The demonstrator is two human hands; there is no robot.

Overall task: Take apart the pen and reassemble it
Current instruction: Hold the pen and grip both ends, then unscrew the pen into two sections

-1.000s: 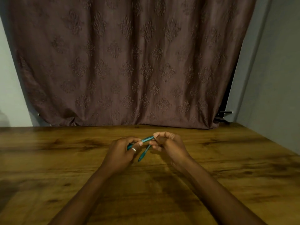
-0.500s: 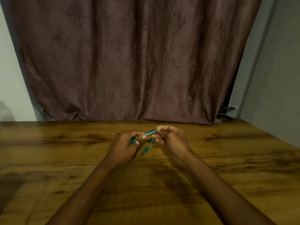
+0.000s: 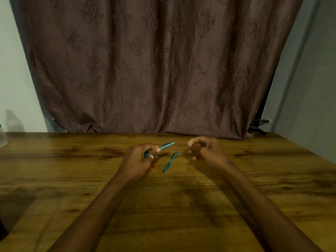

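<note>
With the left hand (image 3: 140, 159) gripping one teal pen half (image 3: 166, 145) and the right hand (image 3: 205, 149) curled (contents unclear), the loose half (image 3: 170, 162) risked rolling off across the table (image 3: 54, 179).

The pen is split into two teal pieces. One teal piece (image 3: 166, 145) is pinched at its near end, tip angled up and to the right, above the table's middle. The other teal piece (image 3: 170, 162) is seen just right of it, slanted diagonally, roughly mid-table toward the far edge.
</note>
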